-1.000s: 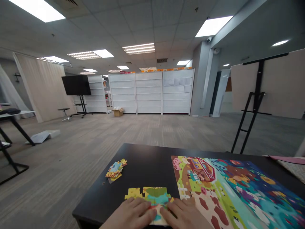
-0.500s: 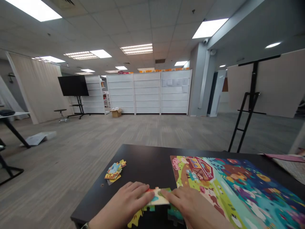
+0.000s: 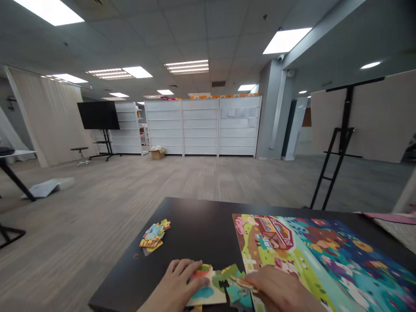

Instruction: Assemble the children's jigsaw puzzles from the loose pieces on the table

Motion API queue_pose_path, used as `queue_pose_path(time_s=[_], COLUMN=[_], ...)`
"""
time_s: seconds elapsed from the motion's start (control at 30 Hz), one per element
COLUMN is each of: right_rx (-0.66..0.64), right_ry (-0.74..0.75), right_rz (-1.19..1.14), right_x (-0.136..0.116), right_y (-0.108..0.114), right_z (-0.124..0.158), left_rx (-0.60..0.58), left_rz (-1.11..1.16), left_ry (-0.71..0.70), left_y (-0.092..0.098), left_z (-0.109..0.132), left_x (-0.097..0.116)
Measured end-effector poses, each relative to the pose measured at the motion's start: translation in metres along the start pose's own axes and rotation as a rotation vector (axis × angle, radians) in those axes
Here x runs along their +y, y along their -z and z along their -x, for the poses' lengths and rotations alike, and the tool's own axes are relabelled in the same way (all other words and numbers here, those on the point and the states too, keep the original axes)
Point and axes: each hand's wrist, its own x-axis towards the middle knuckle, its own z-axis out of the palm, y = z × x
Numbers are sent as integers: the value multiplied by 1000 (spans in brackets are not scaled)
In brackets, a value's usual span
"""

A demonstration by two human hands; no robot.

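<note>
My left hand (image 3: 175, 288) lies with its fingers closed over a joined cluster of puzzle pieces (image 3: 208, 290) at the near edge of the black table (image 3: 195, 229). My right hand (image 3: 279, 290) pinches a thin puzzle piece (image 3: 242, 284) right beside that cluster, over the left edge of the colourful farm picture sheet (image 3: 318, 255). A small pile of loose puzzle pieces (image 3: 154, 234) lies to the left, apart from both hands.
A black easel (image 3: 338, 147) with a pale board stands behind the table on the right. A pink-edged mat (image 3: 394, 223) lies at the table's far right. Across the carpeted floor are white shelving (image 3: 201, 125), a dark screen on a stand (image 3: 97, 117) and a stool (image 3: 79, 154).
The joined pieces were lifted off the table and shifted nearer; my right hand has taken a single piece in a pinch, and the view has tilted slightly.
</note>
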Motion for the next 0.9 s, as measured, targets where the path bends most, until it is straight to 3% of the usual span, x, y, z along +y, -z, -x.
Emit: queue_pose_path(time_s=[0.1,0.2,0.4,0.67,0.9], right_rx=[-17,-166,-356,-201,-143], right_ry=[-65,-118,-222,-177,-186], right_rz=[-14,-53,-84,-26,-124], right_x=[-11,-21,-18,-12,-3], right_y=[-21,-41,-54,-75,-64], right_z=[-18,-28,-40,-53,-59], left_rx=[56,74,13,77,181], left_rz=[195,251,352,383,305], left_ry=[63,152,244,336,323], left_y=[8,9,7,-1,-12], left_z=[-6,-5,12,33,59], left_x=[5,2,-11,-31,-50])
